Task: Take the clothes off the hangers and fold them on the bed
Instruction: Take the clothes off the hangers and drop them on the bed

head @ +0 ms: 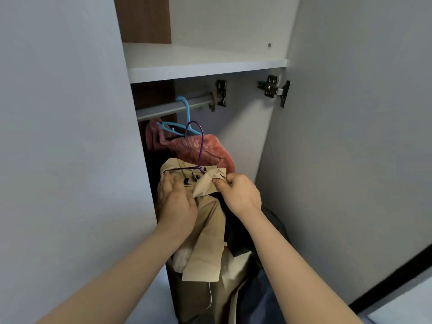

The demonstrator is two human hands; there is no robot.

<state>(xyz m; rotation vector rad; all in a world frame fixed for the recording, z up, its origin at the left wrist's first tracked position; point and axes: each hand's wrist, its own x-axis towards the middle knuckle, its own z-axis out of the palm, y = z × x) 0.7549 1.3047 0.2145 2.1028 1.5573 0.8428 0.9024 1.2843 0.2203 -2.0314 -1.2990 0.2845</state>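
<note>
Right hand (238, 190) pinches beige garment (210, 230) flap, left hand (177, 199) flat on it, fingers straight; probably best to steady hanger (201, 148), slide fabric off sideways

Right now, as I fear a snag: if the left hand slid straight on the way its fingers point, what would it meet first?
The left hand would likely meet the wire arm of the purple hanger atop the beige garment; depth is unclear.
</note>
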